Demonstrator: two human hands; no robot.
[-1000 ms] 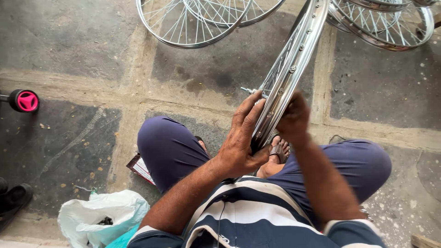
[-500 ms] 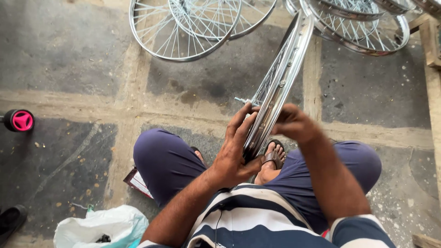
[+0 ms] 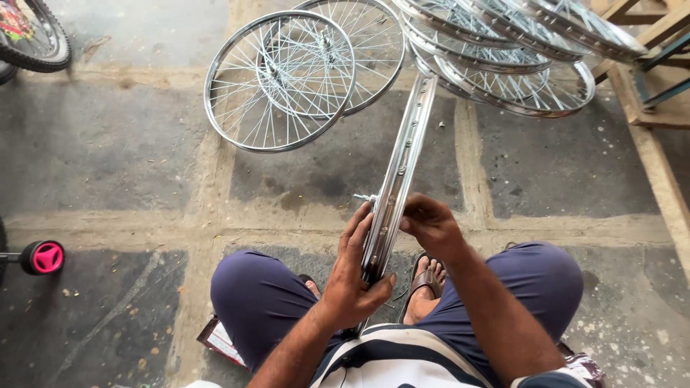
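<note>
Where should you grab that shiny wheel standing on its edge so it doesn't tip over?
Probably on the rim itself, at its near end, one hand from each side. It stands edge-on and thin, so palms on both flanks steady it. That is how it is held now: the left hand wraps the left flank, and the right hand pinches the right edge. The spokes look too thin to grip.

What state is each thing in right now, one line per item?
Wheel rim: upright on edge, gripped by both hands.
Left hand: clasped on the rim's lower part.
Right hand: fingers pinching the rim's right side.
Spoked wheels: built up, overlapping one another on the stone floor.
Stacked wheels: piled together at upper right.
Pink-centred small wheel: at the left edge, untouched.
Sandal: on the person's foot.
</note>
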